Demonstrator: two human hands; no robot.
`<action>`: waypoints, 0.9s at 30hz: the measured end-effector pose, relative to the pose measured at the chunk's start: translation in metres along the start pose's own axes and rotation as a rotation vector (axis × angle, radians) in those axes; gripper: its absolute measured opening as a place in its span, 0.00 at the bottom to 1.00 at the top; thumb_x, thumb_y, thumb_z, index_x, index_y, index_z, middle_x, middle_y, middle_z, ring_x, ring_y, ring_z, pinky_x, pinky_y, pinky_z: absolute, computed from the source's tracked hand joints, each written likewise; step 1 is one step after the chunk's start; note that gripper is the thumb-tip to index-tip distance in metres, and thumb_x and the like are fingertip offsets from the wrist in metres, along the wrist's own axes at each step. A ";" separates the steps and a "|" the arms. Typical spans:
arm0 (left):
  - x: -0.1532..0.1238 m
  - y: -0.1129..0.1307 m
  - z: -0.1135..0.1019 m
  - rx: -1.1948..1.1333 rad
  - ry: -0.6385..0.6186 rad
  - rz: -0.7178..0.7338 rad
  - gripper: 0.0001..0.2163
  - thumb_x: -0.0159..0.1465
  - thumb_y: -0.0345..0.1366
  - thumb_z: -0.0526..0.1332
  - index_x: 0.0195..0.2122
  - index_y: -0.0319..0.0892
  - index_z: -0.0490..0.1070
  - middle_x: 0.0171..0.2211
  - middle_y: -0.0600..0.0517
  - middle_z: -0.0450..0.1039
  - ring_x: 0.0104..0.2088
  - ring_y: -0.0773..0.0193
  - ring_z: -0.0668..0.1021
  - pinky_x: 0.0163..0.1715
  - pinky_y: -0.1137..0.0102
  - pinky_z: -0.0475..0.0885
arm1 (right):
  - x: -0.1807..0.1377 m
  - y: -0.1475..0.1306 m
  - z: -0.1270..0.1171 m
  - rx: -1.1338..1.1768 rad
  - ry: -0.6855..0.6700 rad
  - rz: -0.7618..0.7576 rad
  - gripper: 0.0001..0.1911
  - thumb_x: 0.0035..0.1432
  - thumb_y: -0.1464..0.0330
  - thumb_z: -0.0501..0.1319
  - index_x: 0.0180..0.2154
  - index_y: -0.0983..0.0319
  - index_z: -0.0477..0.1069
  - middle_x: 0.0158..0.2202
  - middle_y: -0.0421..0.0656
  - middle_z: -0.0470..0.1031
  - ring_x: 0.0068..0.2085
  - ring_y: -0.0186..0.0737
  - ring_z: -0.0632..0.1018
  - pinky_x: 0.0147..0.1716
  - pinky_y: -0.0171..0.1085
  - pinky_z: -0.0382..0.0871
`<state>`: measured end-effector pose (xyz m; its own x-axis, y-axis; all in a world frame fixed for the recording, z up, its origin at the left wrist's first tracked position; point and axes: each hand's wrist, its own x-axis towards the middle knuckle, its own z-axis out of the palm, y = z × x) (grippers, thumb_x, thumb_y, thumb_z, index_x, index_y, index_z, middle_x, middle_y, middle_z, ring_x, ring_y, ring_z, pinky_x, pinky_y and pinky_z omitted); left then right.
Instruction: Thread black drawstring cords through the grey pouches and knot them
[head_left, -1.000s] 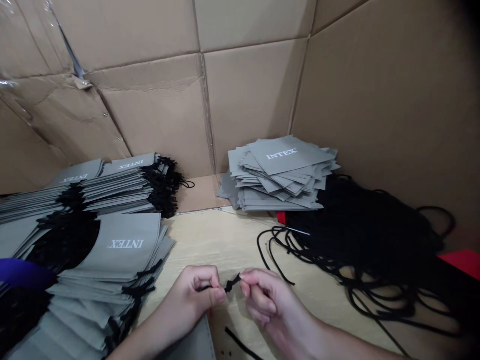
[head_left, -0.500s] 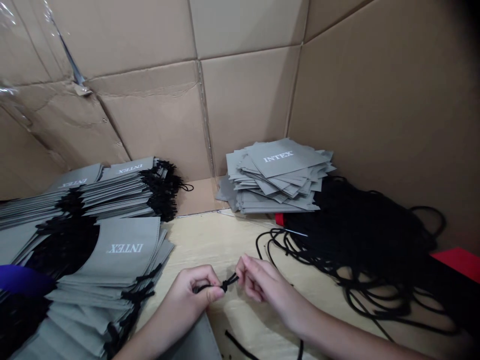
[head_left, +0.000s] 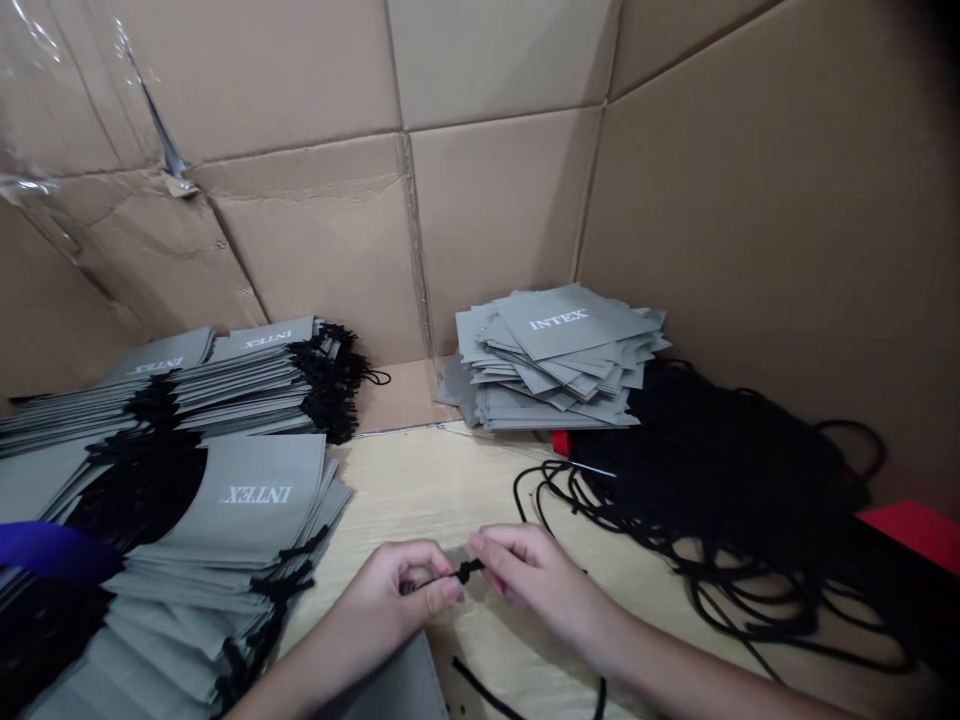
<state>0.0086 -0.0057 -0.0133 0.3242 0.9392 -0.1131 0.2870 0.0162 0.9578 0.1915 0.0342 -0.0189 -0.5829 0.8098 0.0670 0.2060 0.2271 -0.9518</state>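
A knotted black cord (head_left: pixel 466 572) is stretched between my two hands, just above the table. My left hand (head_left: pixel 411 588) pinches it between thumb and forefinger on the left of the knot. On the other side, my right hand (head_left: pixel 517 568) grips the cord ends with fingers closed. Beneath my left wrist lies a grey fabric pouch (head_left: pixel 397 680), partly hidden by the arm. Another piece of black cord (head_left: pixel 484 690) curves over the table at the bottom.
Grey pouches with black cords (head_left: pixel 259 500) are stacked at left, beside a purple strip (head_left: pixel 52 552). A pile of grey INTEX pouches (head_left: pixel 559 345) stands at the back. Tangled black cords (head_left: pixel 735 470) and a red piece (head_left: pixel 915 532) lie at right. Cardboard walls (head_left: pixel 502 200) enclose the table (head_left: pixel 405 480).
My right hand has drawn nearer to the knot, and the two visible cord strands there now look closer together. Both hands sit slightly lower and further right in view.
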 end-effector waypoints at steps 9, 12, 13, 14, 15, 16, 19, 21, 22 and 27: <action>0.001 0.001 0.000 0.020 0.007 -0.004 0.10 0.55 0.41 0.62 0.25 0.38 0.71 0.25 0.55 0.67 0.31 0.65 0.68 0.33 0.74 0.62 | -0.010 -0.010 0.002 -0.326 -0.074 -0.053 0.12 0.56 0.57 0.58 0.31 0.59 0.64 0.24 0.35 0.62 0.25 0.30 0.62 0.23 0.31 0.51; 0.001 0.002 0.001 0.030 0.018 -0.028 0.10 0.55 0.42 0.62 0.26 0.38 0.71 0.23 0.56 0.65 0.30 0.66 0.67 0.31 0.74 0.62 | -0.007 -0.009 0.006 -0.129 -0.098 -0.039 0.12 0.56 0.59 0.58 0.30 0.60 0.62 0.25 0.35 0.62 0.27 0.31 0.63 0.25 0.30 0.53; 0.001 0.003 0.002 0.029 0.015 -0.028 0.10 0.55 0.41 0.62 0.27 0.38 0.71 0.23 0.56 0.65 0.29 0.66 0.67 0.31 0.74 0.62 | -0.006 -0.007 0.007 -0.028 -0.109 -0.027 0.12 0.56 0.59 0.58 0.29 0.61 0.61 0.25 0.35 0.62 0.27 0.30 0.63 0.25 0.30 0.54; 0.001 0.003 0.002 0.024 0.009 -0.024 0.10 0.55 0.41 0.62 0.27 0.38 0.71 0.23 0.56 0.65 0.29 0.66 0.67 0.31 0.74 0.62 | -0.005 -0.005 0.009 0.078 -0.119 -0.004 0.12 0.56 0.60 0.58 0.29 0.61 0.60 0.24 0.34 0.62 0.26 0.29 0.63 0.24 0.29 0.55; 0.001 0.004 0.002 0.015 0.002 -0.017 0.10 0.55 0.40 0.62 0.27 0.38 0.71 0.23 0.56 0.65 0.29 0.66 0.67 0.31 0.74 0.62 | -0.005 -0.002 0.012 0.179 -0.131 0.026 0.12 0.56 0.60 0.59 0.29 0.60 0.59 0.22 0.33 0.61 0.23 0.28 0.63 0.21 0.29 0.54; 0.001 0.005 0.002 0.008 -0.005 -0.009 0.10 0.55 0.40 0.62 0.27 0.38 0.71 0.23 0.55 0.66 0.29 0.66 0.67 0.30 0.74 0.62 | -0.004 0.001 0.014 0.271 -0.145 0.062 0.12 0.55 0.61 0.59 0.29 0.60 0.58 0.20 0.32 0.60 0.20 0.27 0.62 0.18 0.28 0.53; 0.000 0.008 0.003 0.017 -0.005 0.020 0.10 0.56 0.40 0.61 0.25 0.37 0.72 0.23 0.55 0.67 0.28 0.66 0.68 0.30 0.74 0.62 | -0.004 0.008 0.019 0.470 -0.195 0.152 0.10 0.55 0.63 0.57 0.31 0.59 0.56 0.14 0.28 0.59 0.12 0.25 0.58 0.11 0.26 0.48; 0.000 0.010 0.003 0.031 0.005 0.040 0.10 0.56 0.39 0.61 0.24 0.37 0.72 0.22 0.55 0.67 0.28 0.66 0.68 0.31 0.74 0.62 | -0.004 0.009 0.021 0.535 -0.200 0.173 0.10 0.53 0.65 0.58 0.31 0.59 0.56 0.12 0.27 0.60 0.11 0.25 0.58 0.10 0.25 0.48; 0.000 0.010 0.003 0.036 0.011 0.046 0.10 0.56 0.39 0.61 0.24 0.37 0.72 0.22 0.55 0.67 0.28 0.66 0.68 0.32 0.74 0.62 | -0.004 0.009 0.022 0.560 -0.192 0.182 0.10 0.52 0.66 0.59 0.30 0.59 0.56 0.12 0.27 0.61 0.11 0.24 0.59 0.10 0.24 0.49; 0.000 0.010 0.004 0.085 0.044 0.045 0.10 0.56 0.39 0.62 0.23 0.38 0.71 0.21 0.56 0.66 0.27 0.66 0.68 0.31 0.75 0.62 | -0.007 -0.001 0.024 0.726 -0.126 0.259 0.12 0.47 0.68 0.62 0.29 0.60 0.58 0.11 0.27 0.61 0.12 0.22 0.56 0.14 0.25 0.53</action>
<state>0.0150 -0.0073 -0.0043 0.2994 0.9524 -0.0573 0.3489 -0.0534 0.9356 0.1763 0.0151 -0.0260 -0.6802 0.7114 -0.1769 -0.1930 -0.4066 -0.8930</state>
